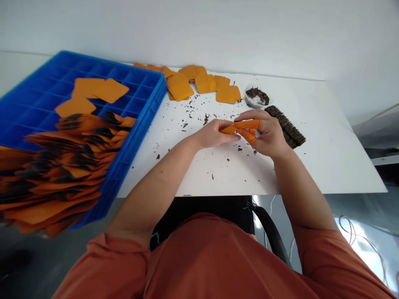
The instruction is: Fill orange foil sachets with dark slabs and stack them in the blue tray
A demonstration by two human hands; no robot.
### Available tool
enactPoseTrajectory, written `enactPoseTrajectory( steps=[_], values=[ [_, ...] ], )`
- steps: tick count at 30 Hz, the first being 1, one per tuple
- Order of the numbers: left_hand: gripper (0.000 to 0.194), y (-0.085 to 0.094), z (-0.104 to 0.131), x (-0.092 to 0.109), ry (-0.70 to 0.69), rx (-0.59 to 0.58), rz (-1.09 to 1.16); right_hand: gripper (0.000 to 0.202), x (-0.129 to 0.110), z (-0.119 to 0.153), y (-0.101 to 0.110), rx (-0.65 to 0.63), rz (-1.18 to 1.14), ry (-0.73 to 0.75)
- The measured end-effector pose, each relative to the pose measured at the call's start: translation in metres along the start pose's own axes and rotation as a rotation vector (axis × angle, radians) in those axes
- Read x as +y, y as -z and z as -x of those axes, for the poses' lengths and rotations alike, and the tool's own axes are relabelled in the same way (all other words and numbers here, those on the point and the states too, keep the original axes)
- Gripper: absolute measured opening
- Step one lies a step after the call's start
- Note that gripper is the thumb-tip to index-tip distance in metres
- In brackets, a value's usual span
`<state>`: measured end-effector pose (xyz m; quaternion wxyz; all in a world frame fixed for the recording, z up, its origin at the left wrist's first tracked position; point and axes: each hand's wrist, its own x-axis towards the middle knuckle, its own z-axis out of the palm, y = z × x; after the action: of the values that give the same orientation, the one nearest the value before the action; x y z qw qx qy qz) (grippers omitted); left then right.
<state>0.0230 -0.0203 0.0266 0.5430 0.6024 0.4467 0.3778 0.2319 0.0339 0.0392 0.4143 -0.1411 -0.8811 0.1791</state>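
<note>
My left hand (213, 133) and my right hand (268, 132) meet above the white table. Orange finger cots (248, 124) cover fingers of my right hand. Closed between thumb and fingers, my left hand holds a small orange piece (229, 129) against the right fingertips; whether it is a cot or a folded sheet I cannot tell. The right fingers curl in toward the same spot, and what lies between them is hidden. Just beyond my right hand lies a row of thin dark brown sticks (287, 128), partly covered by the hand.
A blue divided tray (146, 114) at left carries a large heap of orange and black sheets (68, 166) overhanging the front. Orange squares (181, 86) lie along the back of the table. A small dish (257, 97) holds brown bits. Dark crumbs are scattered over the white tabletop (330, 137).
</note>
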Motion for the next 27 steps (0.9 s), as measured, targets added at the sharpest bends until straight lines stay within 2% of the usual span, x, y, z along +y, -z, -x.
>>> enactPoseTrajectory(
  steps=[5, 7, 9, 12, 17, 21, 27],
  values=[
    [0.013, -0.003, -0.003, -0.002, -0.293, 0.250, -0.267, 0.015, -0.006, -0.001, -0.001, 0.145, 0.097, -0.040],
    [0.011, -0.003, -0.003, -0.003, -0.371, 0.304, -0.427, 0.014, -0.009, -0.001, 0.000, 0.173, 0.108, -0.059],
    [0.019, -0.003, -0.003, -0.004, -0.386, 0.278, -0.537, 0.014, -0.011, -0.001, 0.001, 0.179, 0.101, -0.072],
    [0.024, -0.005, -0.002, -0.004, -0.411, 0.242, -0.551, 0.011, -0.011, 0.000, 0.005, 0.160, 0.101, -0.105],
    [0.018, -0.011, -0.003, -0.008, -0.531, 0.331, -0.500, 0.011, -0.008, 0.003, 0.010, 0.121, 0.230, -0.199],
    [0.016, -0.016, -0.006, -0.011, -0.524, 0.366, -0.522, 0.014, -0.005, 0.006, 0.011, 0.132, 0.307, -0.213],
    [0.014, -0.020, -0.011, -0.009, -0.479, 0.320, -0.534, 0.018, 0.010, 0.009, 0.013, 0.134, 0.405, -0.172]
  ],
)
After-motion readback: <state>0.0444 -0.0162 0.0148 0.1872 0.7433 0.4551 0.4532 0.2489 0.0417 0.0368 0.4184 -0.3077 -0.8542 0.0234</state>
